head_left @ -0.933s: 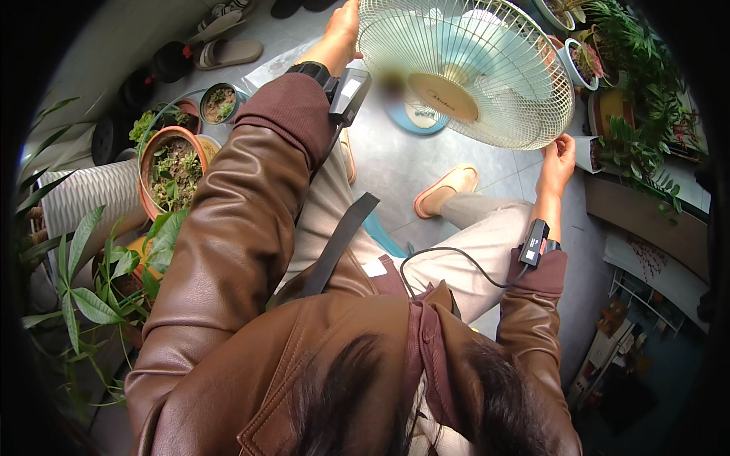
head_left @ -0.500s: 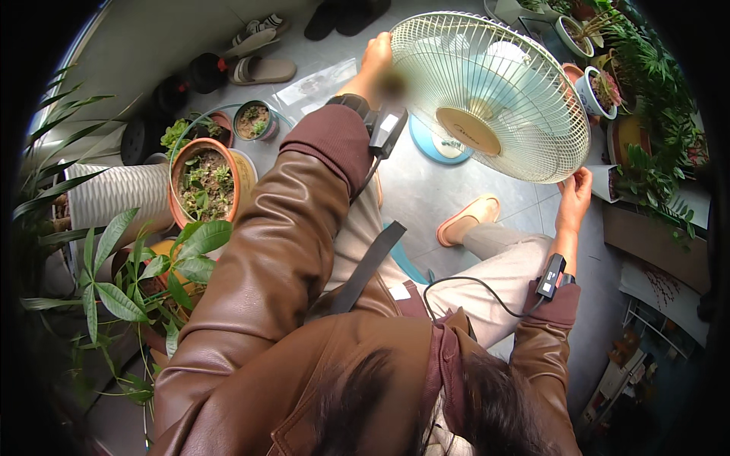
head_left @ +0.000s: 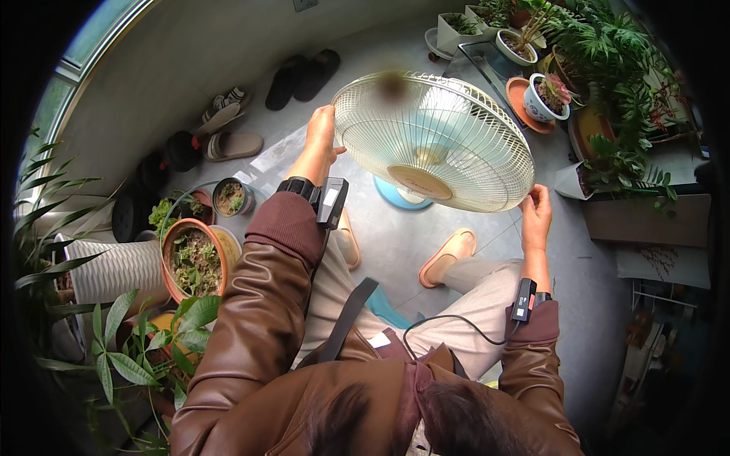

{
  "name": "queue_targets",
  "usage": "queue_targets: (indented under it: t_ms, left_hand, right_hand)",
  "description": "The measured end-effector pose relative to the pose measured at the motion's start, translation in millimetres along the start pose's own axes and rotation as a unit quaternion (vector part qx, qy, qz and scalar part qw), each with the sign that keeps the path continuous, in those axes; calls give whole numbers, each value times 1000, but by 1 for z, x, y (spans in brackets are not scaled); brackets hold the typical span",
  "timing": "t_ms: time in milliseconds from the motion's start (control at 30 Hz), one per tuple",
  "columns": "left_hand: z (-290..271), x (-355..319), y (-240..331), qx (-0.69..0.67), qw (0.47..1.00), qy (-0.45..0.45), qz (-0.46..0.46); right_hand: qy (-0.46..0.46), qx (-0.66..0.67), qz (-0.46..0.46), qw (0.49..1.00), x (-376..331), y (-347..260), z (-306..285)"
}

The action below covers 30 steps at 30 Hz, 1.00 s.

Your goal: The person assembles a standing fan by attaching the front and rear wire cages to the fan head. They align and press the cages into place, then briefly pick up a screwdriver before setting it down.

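Observation:
A round cream wire fan guard (head_left: 433,140) on a standing fan faces up at me, with a blue base (head_left: 399,196) showing beneath it. My left hand (head_left: 321,138) grips the guard's left rim. On the guard's lower right rim, my right hand (head_left: 537,210) pinches the wire edge with its fingers. Both arms wear brown leather sleeves with a black device strapped at each wrist. My two beige slippers (head_left: 449,257) rest on the grey floor under the fan.
Potted plants crowd the left, among them an orange pot (head_left: 192,258) and a white ribbed pot (head_left: 114,272). More pots and leafy plants (head_left: 608,99) fill the upper right. Sandals and dark shoes (head_left: 228,137) lie along the wall. A wire rack (head_left: 661,334) stands at the right.
The view has pulled back and the fan guard now sits lower and more central. My left hand moved from the guard's top down its left rim; my right hand stayed on the right rim.

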State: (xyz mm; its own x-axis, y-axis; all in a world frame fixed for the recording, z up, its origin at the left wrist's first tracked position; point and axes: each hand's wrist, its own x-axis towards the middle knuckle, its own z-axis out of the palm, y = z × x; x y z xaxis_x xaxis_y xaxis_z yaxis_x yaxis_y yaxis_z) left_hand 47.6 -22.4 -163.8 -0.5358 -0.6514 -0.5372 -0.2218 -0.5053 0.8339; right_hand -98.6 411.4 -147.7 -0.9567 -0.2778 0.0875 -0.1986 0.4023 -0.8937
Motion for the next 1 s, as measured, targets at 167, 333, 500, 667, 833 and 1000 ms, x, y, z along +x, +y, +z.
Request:
queue_targets:
  t_ms: [167,333,500,667,833,1000]
  left_hand:
    - [-3,0,2,-20,1000,9,0]
    - [-5,3,-1,-29,1000,-7,2]
    - [-5,7,-2,-32,999,0,13]
    - [-1,3,4,16,999,-22,45]
    - [-2,-2,5,31,998,-23,50]
    - [-4,1,6,20,999,-22,43]
  right_hand:
    - [8,-8,-20,1000,-2,0,1]
    - [22,-10,-25,999,-2,2,4]
    - [36,-79,-43,995,2,5,5]
    - [47,-80,-39,995,3,7,5]
    - [31,-47,-28,998,1,1,3]
    - [19,-42,-45,998,-5,-8,4]
